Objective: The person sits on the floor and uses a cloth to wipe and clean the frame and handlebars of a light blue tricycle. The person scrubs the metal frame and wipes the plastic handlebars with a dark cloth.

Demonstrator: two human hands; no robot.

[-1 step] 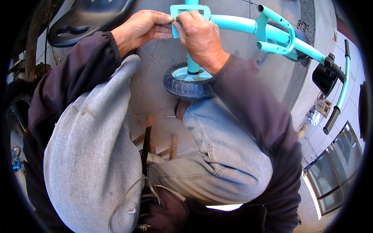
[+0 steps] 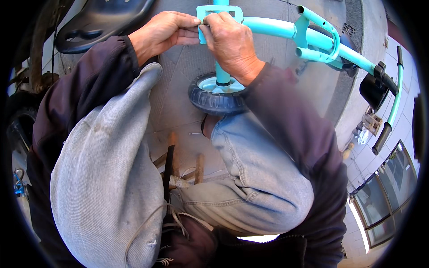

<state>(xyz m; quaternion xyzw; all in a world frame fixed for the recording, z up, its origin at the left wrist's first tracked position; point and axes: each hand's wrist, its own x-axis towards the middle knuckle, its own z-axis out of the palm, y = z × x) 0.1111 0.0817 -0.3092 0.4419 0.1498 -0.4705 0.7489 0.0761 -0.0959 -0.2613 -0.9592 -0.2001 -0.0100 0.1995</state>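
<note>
A turquoise rectangular bracket (image 2: 237, 12) sits on the frame of a small wheeled vehicle, at the top of the view. My left hand (image 2: 161, 32) comes in from the left, its thumb and fingertips pinched together at the bracket's left edge. Over the bracket's front my right hand (image 2: 230, 44) is closed, its thumb and fingers meeting the left hand's fingertips. Anything small between the fingers is hidden. Below the right hand, a turquoise tube runs down to a black-tyred wheel (image 2: 216, 96). From the bracket, the curved turquoise frame tube (image 2: 270, 27) extends right.
A black plastic seat (image 2: 100, 27) lies at the upper left. The frame carries a U-shaped turquoise tube piece (image 2: 328, 31) and leads to a handlebar (image 2: 395, 96) with black grips at the right. Wooden stool legs (image 2: 199, 169) and a small metal tool (image 2: 195, 133) show between my knees.
</note>
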